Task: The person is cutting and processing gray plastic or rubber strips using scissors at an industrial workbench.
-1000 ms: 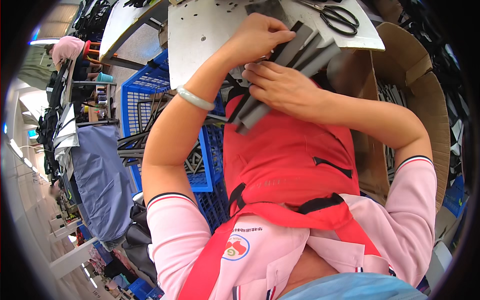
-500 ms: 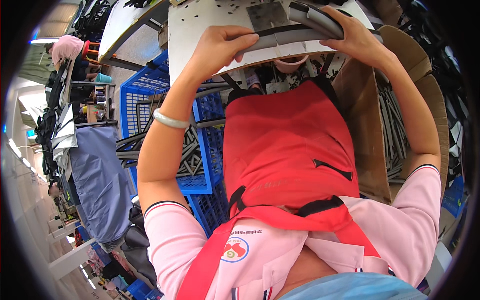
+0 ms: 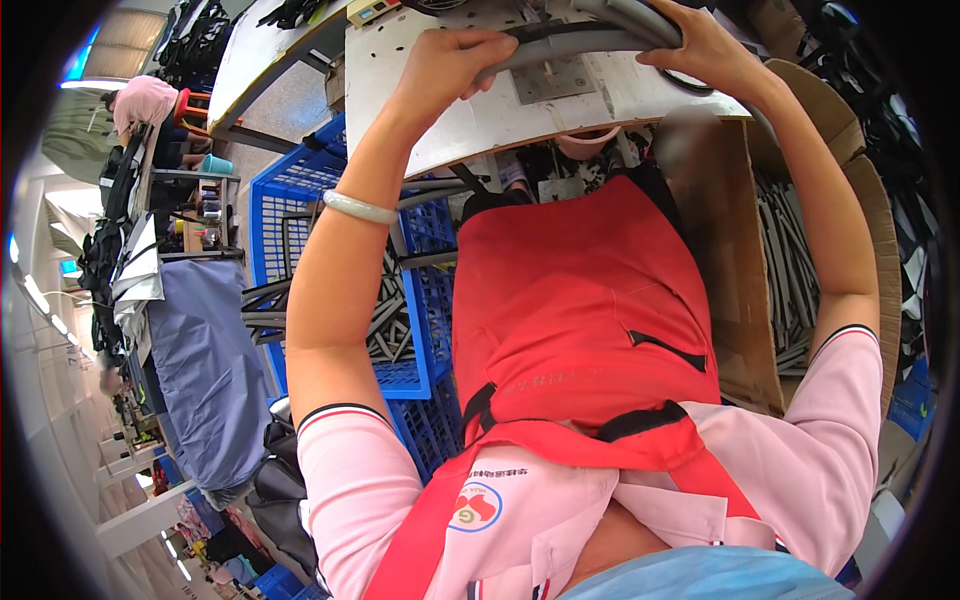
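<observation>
A long curved grey strip (image 3: 590,38) lies across the white worktable (image 3: 480,110) at the top of the view. My left hand (image 3: 455,62) is closed around its left end, and my right hand (image 3: 705,45) grips its right end. Both arms are raised and stretched out over my red apron (image 3: 590,300). A pale bangle (image 3: 358,207) sits on my left wrist. A grey metal plate (image 3: 555,78) is fixed to the table just under the strip.
A blue plastic crate (image 3: 330,290) with several grey strips stands at my left. An open cardboard box (image 3: 790,270) of more strips is at my right. Another person in pink (image 3: 145,100) sits far left. Grey fabric (image 3: 205,370) hangs beside the crate.
My hands have lifted from my lap, where they held a bundle of grey strips, to the worktable. They have spread apart and now grip one strip's two ends.
</observation>
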Motion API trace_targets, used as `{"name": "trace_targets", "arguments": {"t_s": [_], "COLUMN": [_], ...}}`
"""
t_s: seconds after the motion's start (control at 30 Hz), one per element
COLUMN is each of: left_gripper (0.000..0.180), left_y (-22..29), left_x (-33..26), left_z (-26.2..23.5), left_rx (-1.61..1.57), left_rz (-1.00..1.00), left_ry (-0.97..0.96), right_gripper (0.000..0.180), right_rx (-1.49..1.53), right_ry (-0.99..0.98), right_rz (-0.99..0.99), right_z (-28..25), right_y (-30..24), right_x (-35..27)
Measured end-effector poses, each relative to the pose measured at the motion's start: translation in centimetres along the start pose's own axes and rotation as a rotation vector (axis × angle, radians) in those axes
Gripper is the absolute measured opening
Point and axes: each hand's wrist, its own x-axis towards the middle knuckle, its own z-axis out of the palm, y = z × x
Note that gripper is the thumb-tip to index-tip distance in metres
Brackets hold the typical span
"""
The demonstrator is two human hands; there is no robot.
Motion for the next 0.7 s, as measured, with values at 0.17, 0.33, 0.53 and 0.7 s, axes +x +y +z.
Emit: {"name": "trace_targets", "arguments": {"t_s": [0.17, 0.33, 0.53, 0.7], "left_gripper": [0.032, 0.029, 0.030, 0.025], "left_y": [0.1, -0.6, -0.9, -1.0], "left_x": [0.5, 2.8, 1.5, 0.5], "left_z": [-0.3, -0.8, -0.7, -0.3], "left_rx": [-0.030, -0.026, -0.167, -0.203], "left_rz": [0.005, -0.005, -0.041, -0.023], "left_ry": [-0.008, 0.011, 0.010, 0.045], "right_gripper": [0.074, 0.073, 0.073, 0.062], "right_rx": [0.013, -0.058, 0.033, 0.069], "right_ry": [-0.012, 0.088, 0.058, 0.156], "right_rz": [0.003, -0.025, 0.028, 0.003], "right_z": [-0.9, 0.2, -0.7, 0.3], "right_y": [-0.7, 0.2, -0.6, 0.2], "right_x": [0.4, 2.4, 1.0, -0.7]}}
